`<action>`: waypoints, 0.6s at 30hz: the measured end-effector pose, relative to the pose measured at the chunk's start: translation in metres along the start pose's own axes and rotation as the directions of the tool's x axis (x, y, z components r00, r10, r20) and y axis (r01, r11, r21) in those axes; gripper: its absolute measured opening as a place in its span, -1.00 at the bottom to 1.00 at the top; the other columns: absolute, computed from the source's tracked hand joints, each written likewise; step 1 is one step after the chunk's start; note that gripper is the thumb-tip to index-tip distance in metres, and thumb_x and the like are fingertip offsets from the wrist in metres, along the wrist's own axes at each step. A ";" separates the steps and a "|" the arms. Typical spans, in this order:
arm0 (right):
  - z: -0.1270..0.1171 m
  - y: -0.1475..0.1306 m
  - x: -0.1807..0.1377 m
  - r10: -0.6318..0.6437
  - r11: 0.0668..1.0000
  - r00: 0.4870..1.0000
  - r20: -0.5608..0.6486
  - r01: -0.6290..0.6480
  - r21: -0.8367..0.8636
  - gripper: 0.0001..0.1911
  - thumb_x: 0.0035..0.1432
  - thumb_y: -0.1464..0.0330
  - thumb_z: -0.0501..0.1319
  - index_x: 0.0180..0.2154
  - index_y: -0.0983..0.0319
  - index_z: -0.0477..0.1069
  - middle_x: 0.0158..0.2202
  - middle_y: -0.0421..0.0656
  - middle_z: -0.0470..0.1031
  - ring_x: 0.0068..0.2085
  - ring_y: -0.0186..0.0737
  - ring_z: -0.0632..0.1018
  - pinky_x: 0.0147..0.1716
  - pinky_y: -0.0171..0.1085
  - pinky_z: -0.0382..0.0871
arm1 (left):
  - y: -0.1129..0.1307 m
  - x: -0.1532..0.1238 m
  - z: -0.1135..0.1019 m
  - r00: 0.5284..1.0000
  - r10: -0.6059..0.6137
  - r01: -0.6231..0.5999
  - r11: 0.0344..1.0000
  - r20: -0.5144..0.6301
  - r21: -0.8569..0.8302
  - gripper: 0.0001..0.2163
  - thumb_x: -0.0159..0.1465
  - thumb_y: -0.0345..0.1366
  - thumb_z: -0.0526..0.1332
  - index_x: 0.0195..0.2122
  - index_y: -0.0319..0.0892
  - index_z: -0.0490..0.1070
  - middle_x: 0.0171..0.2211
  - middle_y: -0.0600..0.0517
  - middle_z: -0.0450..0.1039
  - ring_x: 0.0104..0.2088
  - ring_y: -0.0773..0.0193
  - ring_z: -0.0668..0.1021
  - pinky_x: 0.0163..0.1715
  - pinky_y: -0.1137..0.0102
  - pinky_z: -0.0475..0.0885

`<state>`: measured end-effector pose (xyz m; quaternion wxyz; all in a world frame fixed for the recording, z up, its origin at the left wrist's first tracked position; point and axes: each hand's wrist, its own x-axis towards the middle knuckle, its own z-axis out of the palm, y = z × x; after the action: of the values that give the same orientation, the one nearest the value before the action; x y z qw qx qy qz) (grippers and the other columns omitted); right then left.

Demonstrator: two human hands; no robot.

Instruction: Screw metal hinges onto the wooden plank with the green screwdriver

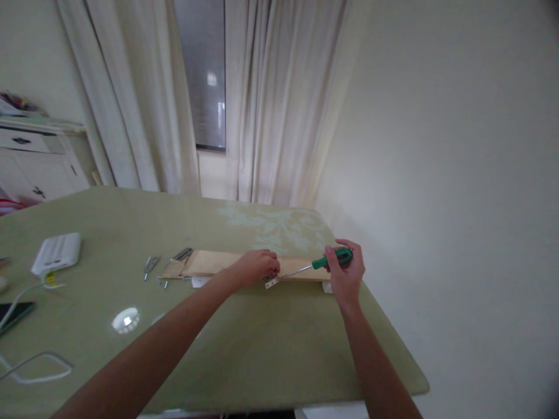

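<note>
A pale wooden board [218,262] lies across the table, raised on small white blocks. My left hand [261,265] is over its middle, fingers closed on a small metal hinge [271,283] at the board's near edge. One leaf with holes sticks out below the fingertips; the rest is hidden. In my right hand [348,276], at the board's right end, is a screwdriver [332,258] with a green handle. Its shaft slants down to the left, and its tip is beside the hinge. Whether the tip touches a screw is too small to tell.
Left of the board lie another hinge [151,265], several loose screws and a grey metal piece [182,254]. Farther left are a white box-shaped device [56,253], a white cable [43,381] and a dark phone-like slab [15,314]. A wall borders the table [262,349] on the right.
</note>
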<state>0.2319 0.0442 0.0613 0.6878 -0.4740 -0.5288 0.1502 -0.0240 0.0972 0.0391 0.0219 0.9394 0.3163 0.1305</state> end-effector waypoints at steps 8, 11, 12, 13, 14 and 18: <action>0.000 0.036 -0.032 0.319 0.940 0.948 0.007 -0.317 0.128 -0.46 0.08 -0.06 0.42 -0.13 0.18 0.37 -0.44 -0.26 0.50 -0.50 -0.31 0.49 -0.56 -0.37 0.38 | 0.004 0.008 -0.020 0.964 0.245 -0.264 0.918 0.102 0.296 -0.96 0.37 -0.42 0.32 -0.23 -0.15 0.54 -0.21 -0.05 0.56 -0.19 0.18 0.53 -0.32 0.35 0.28; 0.005 0.034 -0.038 0.408 0.899 0.895 0.179 -0.429 0.092 -0.49 0.04 -0.07 0.42 -0.27 0.19 0.40 -0.56 -0.35 0.38 -0.60 -0.39 0.35 -0.68 -0.41 0.23 | 0.003 0.013 -0.022 0.928 0.348 -0.374 0.861 0.136 0.346 -0.95 0.37 -0.40 0.33 -0.25 -0.14 0.53 -0.22 -0.03 0.56 -0.21 0.20 0.52 -0.36 0.32 0.25; 0.007 0.034 -0.041 0.445 0.876 0.858 0.256 -0.476 0.076 -0.50 0.04 -0.08 0.41 -0.32 0.20 0.40 -0.60 -0.36 0.35 -0.65 -0.41 0.29 -0.72 -0.42 0.14 | 0.002 0.015 -0.022 0.915 0.378 -0.404 0.842 0.145 0.357 -0.94 0.37 -0.40 0.34 -0.27 -0.13 0.52 -0.24 -0.02 0.55 -0.23 0.21 0.51 -0.37 0.31 0.24; 0.008 0.034 -0.044 0.482 0.847 0.808 0.339 -0.528 0.055 -0.50 0.04 -0.09 0.39 -0.36 0.21 0.42 -0.63 -0.35 0.34 -0.68 -0.42 0.26 -0.76 -0.42 0.06 | 0.001 0.016 -0.022 0.902 0.403 -0.430 0.825 0.151 0.366 -0.93 0.37 -0.40 0.34 -0.28 -0.13 0.52 -0.25 -0.01 0.55 -0.24 0.22 0.50 -0.38 0.31 0.23; 0.010 0.033 -0.048 0.518 0.813 0.743 0.423 -0.582 0.028 -0.50 0.04 -0.09 0.37 -0.38 0.23 0.44 -0.66 -0.33 0.35 -0.70 -0.43 0.24 -0.78 -0.42 0.01 | 0.000 0.017 -0.022 0.892 0.424 -0.451 0.810 0.157 0.375 -0.92 0.37 -0.40 0.34 -0.29 -0.13 0.51 -0.27 0.00 0.54 -0.26 0.22 0.50 -0.38 0.31 0.22; 0.016 0.031 -0.062 0.604 0.653 0.446 0.660 -0.752 -0.090 -0.50 -0.03 0.00 0.42 -0.33 0.34 0.57 -0.69 -0.24 0.40 -0.71 -0.38 0.31 -0.78 -0.41 -0.02 | -0.003 0.018 -0.024 0.872 0.459 -0.486 0.777 0.169 0.400 -0.92 0.36 -0.41 0.35 -0.29 -0.14 0.51 -0.32 0.00 0.53 -0.27 0.22 0.49 -0.39 0.30 0.21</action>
<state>0.2026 0.0239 -0.0009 0.3917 -0.4866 -0.4728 0.6215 -0.0185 0.1092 0.0658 -0.2094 0.9732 0.0906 0.0295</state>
